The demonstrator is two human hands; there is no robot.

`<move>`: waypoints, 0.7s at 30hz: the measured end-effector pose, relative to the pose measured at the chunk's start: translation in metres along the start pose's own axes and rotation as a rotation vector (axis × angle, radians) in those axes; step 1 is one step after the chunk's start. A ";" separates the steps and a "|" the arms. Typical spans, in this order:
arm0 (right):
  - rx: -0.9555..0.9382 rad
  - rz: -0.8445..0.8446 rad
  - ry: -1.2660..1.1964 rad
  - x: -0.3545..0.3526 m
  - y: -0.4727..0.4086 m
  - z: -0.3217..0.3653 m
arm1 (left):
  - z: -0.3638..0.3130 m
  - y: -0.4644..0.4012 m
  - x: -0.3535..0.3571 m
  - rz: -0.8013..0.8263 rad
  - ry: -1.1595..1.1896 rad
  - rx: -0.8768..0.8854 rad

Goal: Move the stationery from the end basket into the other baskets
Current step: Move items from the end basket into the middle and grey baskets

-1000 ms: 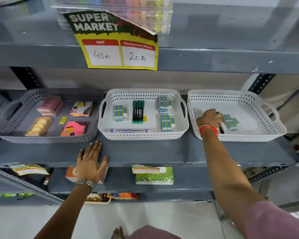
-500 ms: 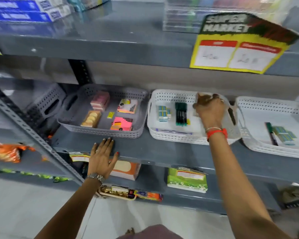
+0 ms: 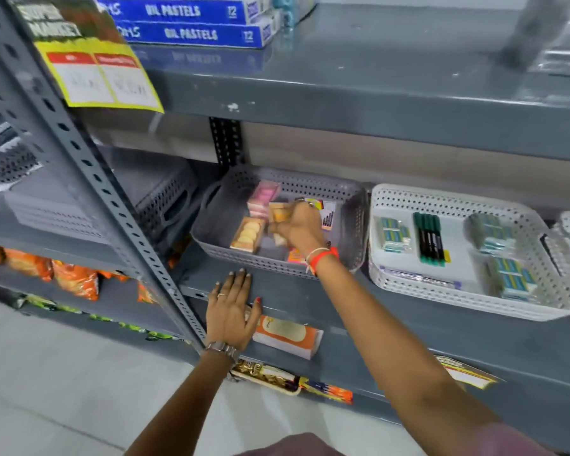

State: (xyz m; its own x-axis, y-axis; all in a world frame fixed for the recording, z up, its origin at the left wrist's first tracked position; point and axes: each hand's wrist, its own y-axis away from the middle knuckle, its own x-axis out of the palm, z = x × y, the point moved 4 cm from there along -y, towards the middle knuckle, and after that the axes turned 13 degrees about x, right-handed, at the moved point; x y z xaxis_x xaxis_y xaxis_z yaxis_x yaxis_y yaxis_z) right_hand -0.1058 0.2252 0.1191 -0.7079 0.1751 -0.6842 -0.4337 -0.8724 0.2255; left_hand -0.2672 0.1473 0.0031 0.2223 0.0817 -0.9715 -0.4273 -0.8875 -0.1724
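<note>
Head view: perforated plastic grey basket (image 3: pixel 310 192)

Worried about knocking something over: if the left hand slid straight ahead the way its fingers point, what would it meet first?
Probably the front wall of the grey basket. The left hand lies flat on the shelf edge, fingers pointing at it, bare shelf between; depth is hard to judge.

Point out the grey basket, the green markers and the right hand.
grey basket (image 3: pixel 270 264): head view, front wall.
green markers (image 3: pixel 429 238): head view, middle of the barrels.
right hand (image 3: pixel 298 227): head view, back of the hand.
</note>
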 end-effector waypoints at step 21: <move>-0.092 -0.332 -0.155 -0.066 -0.004 -0.071 | -0.059 -0.011 0.010 -0.066 0.124 0.244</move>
State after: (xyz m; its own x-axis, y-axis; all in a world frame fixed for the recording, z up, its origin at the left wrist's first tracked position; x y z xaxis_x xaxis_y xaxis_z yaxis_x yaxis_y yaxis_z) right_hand -0.0178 0.1844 0.1141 -0.6164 0.5157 -0.5950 -0.6067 -0.7928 -0.0587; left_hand -0.2085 0.1309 0.0051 0.3555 0.0664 -0.9323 -0.6037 -0.7452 -0.2832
